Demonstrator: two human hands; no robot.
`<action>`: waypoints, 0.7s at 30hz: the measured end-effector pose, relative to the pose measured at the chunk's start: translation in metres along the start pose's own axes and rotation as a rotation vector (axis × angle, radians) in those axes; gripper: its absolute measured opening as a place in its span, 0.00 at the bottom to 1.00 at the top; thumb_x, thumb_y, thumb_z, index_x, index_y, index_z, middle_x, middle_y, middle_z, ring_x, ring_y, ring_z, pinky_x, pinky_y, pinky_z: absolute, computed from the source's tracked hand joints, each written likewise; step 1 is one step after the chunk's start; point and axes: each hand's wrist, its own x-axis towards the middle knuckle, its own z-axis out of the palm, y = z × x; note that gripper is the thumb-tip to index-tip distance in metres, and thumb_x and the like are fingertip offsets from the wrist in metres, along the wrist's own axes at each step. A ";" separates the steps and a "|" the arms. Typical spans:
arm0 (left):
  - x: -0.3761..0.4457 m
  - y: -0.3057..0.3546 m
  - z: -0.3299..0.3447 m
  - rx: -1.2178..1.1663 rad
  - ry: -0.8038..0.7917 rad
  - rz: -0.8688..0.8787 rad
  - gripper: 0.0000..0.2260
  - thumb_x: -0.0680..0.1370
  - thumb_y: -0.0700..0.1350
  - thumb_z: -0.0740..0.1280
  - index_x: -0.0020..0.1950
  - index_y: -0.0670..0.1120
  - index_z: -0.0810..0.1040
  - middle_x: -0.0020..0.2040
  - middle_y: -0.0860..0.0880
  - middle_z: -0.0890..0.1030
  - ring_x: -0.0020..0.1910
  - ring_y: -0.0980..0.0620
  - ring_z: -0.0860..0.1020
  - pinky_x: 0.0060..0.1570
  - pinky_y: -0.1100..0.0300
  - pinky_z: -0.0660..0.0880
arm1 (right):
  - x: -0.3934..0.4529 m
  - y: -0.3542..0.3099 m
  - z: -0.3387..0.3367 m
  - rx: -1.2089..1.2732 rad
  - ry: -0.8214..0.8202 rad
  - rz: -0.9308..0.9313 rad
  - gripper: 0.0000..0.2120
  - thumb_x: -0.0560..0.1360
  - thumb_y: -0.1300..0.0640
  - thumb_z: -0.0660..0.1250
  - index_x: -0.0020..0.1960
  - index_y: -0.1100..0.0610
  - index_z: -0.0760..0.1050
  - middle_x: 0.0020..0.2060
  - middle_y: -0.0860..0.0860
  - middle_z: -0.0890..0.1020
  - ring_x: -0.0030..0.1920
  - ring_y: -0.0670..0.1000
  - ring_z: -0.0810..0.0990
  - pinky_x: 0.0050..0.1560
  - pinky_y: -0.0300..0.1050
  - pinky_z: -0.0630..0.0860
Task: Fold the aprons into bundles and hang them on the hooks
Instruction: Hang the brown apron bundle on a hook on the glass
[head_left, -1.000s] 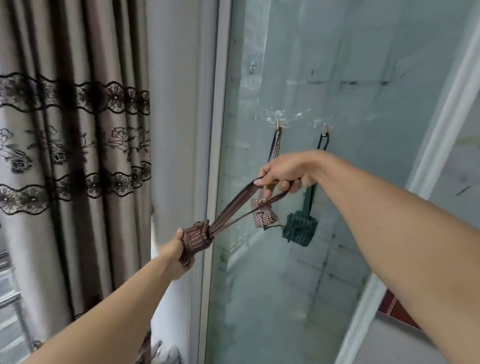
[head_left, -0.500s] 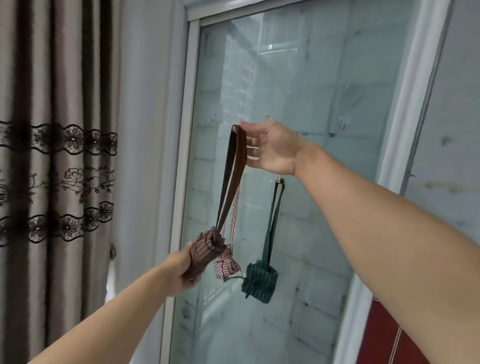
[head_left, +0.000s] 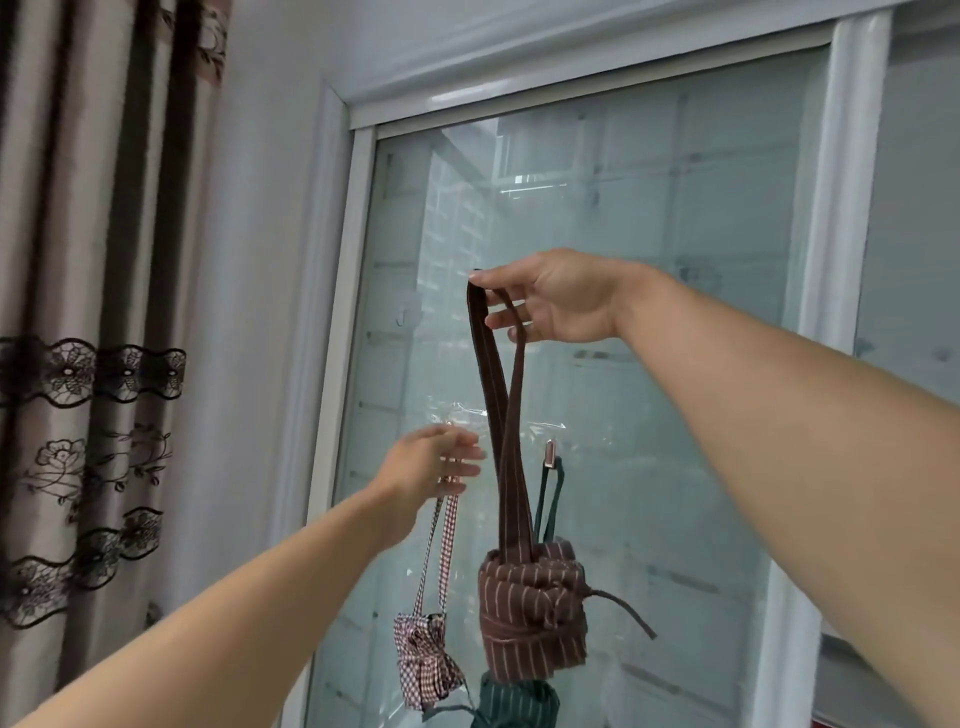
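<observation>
The right hand pinches the strap loop of the brown bundle, which dangles at lower centre. The left hand, fingers loose, holds nothing. A spare hook sits left of centre; missing it would drop the bundle.

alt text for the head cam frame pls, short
The right hand pinches the strap loop of a brown striped apron bundle, dangling it before a glass door. The open left hand reaches toward the checked bundle's strap; a green bundle hangs behind.
</observation>
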 end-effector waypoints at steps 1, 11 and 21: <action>0.004 0.012 0.007 -0.032 -0.040 0.036 0.17 0.86 0.50 0.58 0.54 0.42 0.82 0.49 0.43 0.86 0.48 0.47 0.84 0.57 0.48 0.79 | 0.003 -0.001 -0.002 -0.016 -0.005 0.024 0.06 0.79 0.53 0.71 0.53 0.54 0.79 0.47 0.49 0.80 0.45 0.48 0.81 0.43 0.40 0.79; 0.058 0.055 0.037 0.017 -0.047 0.190 0.10 0.84 0.45 0.63 0.51 0.44 0.83 0.48 0.41 0.86 0.49 0.40 0.85 0.53 0.42 0.82 | 0.035 0.013 -0.018 -0.143 0.243 0.222 0.08 0.76 0.63 0.72 0.54 0.58 0.77 0.41 0.50 0.78 0.31 0.46 0.77 0.33 0.38 0.77; 0.115 0.050 0.030 0.146 0.107 0.274 0.05 0.81 0.45 0.68 0.49 0.45 0.82 0.44 0.45 0.86 0.42 0.47 0.85 0.50 0.48 0.83 | 0.056 0.027 -0.016 -0.351 0.626 0.144 0.03 0.76 0.66 0.65 0.46 0.61 0.77 0.32 0.52 0.75 0.30 0.50 0.76 0.37 0.45 0.82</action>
